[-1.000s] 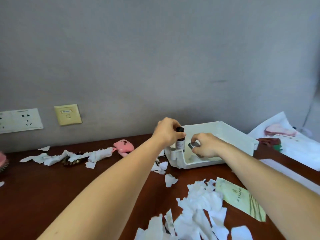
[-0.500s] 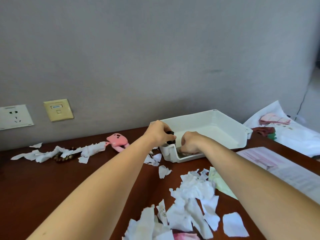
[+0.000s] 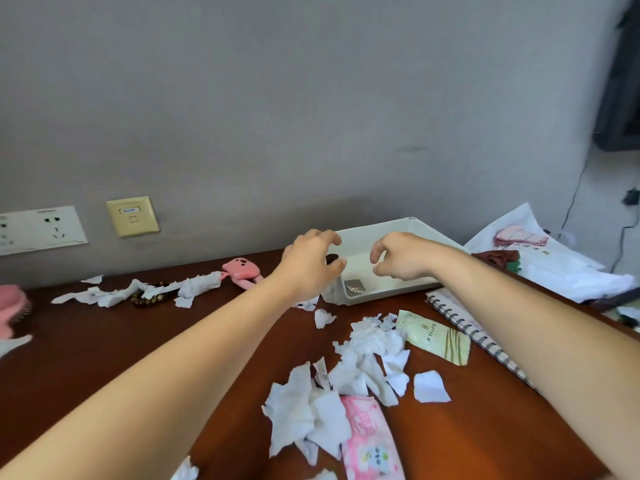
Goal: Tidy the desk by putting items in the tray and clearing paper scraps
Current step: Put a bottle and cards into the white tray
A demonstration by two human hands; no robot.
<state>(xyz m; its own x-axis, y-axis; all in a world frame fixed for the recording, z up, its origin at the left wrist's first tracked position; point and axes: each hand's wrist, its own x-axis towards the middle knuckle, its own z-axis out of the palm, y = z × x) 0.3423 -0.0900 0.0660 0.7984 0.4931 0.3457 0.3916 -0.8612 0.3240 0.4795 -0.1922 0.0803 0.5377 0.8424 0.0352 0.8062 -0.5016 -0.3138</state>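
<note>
Torn paper scraps (image 3: 367, 355) and a green packet (image 3: 436, 337) crowd the desk (image 3: 104, 341) before the tray (image 3: 426, 233); the notebook (image 3: 460, 320) blocks its right, while bare wood lies open at left.

Bare forearms (image 3: 194, 344) — no sleeves, no jewellery

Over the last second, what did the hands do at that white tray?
Both hands let go: the left hand released the small dark bottle, the right hand the silver packet, now lying in the tray. Both lifted, fingers open. Paper scraps and the pink toy stayed put.
</note>
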